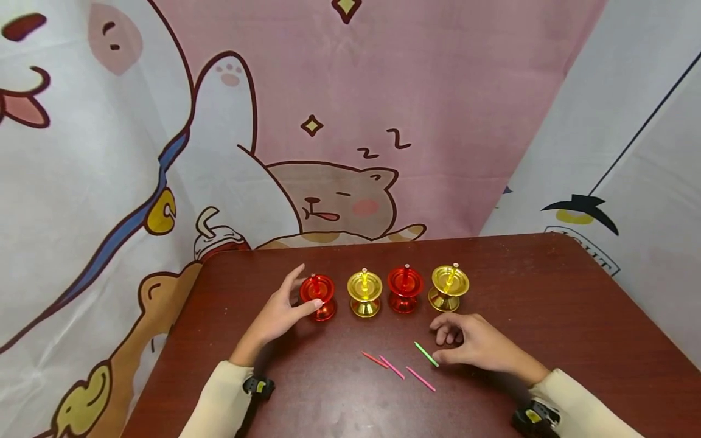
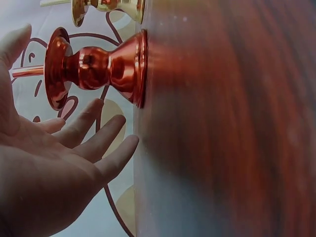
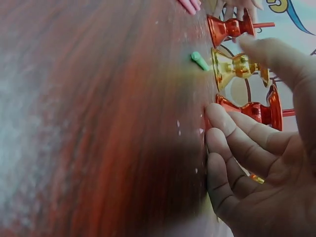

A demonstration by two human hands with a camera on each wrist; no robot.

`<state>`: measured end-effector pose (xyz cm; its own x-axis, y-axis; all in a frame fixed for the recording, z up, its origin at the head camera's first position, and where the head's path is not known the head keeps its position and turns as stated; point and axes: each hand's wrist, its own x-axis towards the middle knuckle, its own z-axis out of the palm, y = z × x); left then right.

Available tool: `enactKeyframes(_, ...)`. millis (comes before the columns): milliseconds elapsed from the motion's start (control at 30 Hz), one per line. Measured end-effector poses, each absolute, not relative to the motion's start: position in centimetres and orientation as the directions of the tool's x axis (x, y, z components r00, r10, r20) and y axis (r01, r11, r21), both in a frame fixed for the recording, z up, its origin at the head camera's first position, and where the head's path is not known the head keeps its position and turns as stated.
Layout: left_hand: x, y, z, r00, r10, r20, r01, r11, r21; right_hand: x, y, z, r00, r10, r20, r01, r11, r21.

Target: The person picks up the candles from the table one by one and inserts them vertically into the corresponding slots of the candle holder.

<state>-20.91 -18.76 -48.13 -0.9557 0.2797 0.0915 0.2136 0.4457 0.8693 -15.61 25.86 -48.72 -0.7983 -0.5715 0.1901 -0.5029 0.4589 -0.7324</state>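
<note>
At the left end of a row, my left hand (image 1: 280, 313) reaches around a shiny red candle holder (image 1: 325, 310), thumb in front and fingers behind. The left wrist view shows the fingers spread beside that holder's stem (image 2: 91, 68), apart from it. My right hand (image 1: 477, 342) is low over the table, its fingers loosely bent and nothing between them. Just left of its thumb lies a thin green candle (image 1: 426, 354). The right wrist view has the thumb raised away from the fingers (image 3: 221, 120), with the green candle (image 3: 199, 60) farther off.
Beside the left red holder stand a gold holder (image 1: 364, 294), another red holder (image 1: 404, 291) and a second gold one (image 1: 448, 287). Each bears a thin upright stick. A red candle (image 1: 375, 359) and two pink candles (image 1: 420, 379) lie on the brown table (image 1: 328, 395). A printed curtain (image 1: 449, 91) hangs behind.
</note>
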Motion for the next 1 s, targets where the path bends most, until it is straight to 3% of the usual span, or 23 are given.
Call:
enactKeyframes(500, -21.1, -17.9, -48.1, -0.955, 0.29, 0.055, 0.169, 0.386, 0.907, -15.9, 24.5, -48.7, -0.775, -0.616, 0.141, -0.52, 0.496, -0.696)
enactKeyframes(1000, -21.0, -17.7, -47.6, -0.946, 0.32, 0.042, 0.194, 0.459, 0.867, -15.8, 23.9, -48.5, -0.791, -0.6, 0.12, -0.52, 0.557, -0.647)
